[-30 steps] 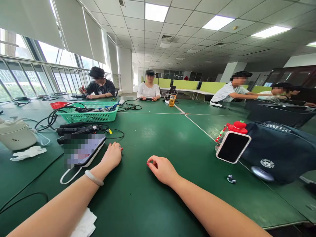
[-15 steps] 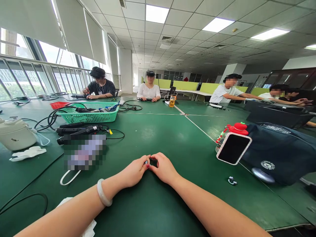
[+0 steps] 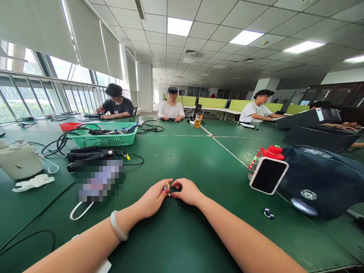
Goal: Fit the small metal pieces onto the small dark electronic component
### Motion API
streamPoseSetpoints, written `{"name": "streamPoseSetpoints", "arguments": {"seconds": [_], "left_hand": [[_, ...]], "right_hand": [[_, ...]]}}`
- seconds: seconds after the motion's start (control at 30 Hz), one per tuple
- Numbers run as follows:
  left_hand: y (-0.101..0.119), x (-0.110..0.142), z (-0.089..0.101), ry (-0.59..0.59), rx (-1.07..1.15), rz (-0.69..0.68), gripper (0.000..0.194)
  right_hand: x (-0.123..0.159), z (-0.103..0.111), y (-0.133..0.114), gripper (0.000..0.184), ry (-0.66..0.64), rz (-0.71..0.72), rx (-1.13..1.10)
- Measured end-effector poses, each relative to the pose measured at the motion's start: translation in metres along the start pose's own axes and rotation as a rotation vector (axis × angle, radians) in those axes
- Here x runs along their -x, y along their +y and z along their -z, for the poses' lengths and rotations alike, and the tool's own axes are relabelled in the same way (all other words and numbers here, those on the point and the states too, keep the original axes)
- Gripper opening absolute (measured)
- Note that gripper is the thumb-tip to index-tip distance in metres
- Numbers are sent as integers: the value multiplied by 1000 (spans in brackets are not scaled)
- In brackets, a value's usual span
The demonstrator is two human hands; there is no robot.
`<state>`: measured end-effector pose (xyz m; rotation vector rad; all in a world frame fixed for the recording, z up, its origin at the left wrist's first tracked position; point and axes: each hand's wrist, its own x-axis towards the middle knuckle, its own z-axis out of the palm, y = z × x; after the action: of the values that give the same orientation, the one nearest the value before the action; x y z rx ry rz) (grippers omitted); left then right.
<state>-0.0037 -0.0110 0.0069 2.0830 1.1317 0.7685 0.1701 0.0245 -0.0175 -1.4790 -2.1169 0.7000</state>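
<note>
My left hand (image 3: pixel 152 199), with a pale bangle on its wrist, is closed around a small bluish object (image 3: pixel 165 187). Only a bit of this object shows between thumb and index finger, so its kind is unclear. My right hand (image 3: pixel 187 193) is curled close beside it, thumb and fingers bent towards the left fingertips. A tiny pale piece (image 3: pixel 170 195) shows between the two thumbs; it is too small to name. Both hands are just above or resting on the green tabletop (image 3: pixel 173 235).
Right: a phone (image 3: pixel 269 175) leaning on a red-capped bottle (image 3: pixel 273 152), a dark bag (image 3: pixel 321 178) and a small shiny clip-like item (image 3: pixel 268 214). Left: a green basket (image 3: pixel 104 140), black cables and devices (image 3: pixel 93 154), a beige container (image 3: pixel 19 161). Several people sit beyond.
The view has tilted up slightly. My right fingertips have shifted a little against the left hand, and a tiny pale piece now shows between the thumbs. At right, a co-worker's dark box lid is raised.
</note>
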Motion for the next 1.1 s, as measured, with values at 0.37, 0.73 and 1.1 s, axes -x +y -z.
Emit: {"name": "streamPoseSetpoints", "arguments": {"seconds": [0.37, 0.73, 1.1], "left_hand": [[-4, 2, 4, 30, -24, -20, 20], [-7, 0, 6, -14, 57, -7, 26], [-21, -6, 9, 138, 80, 205, 37]], "right_hand": [[15, -1, -8, 8, -18, 194, 70], [21, 7, -10, 11, -68, 213, -87], [21, 1, -17, 13, 87, 93, -392]]}}
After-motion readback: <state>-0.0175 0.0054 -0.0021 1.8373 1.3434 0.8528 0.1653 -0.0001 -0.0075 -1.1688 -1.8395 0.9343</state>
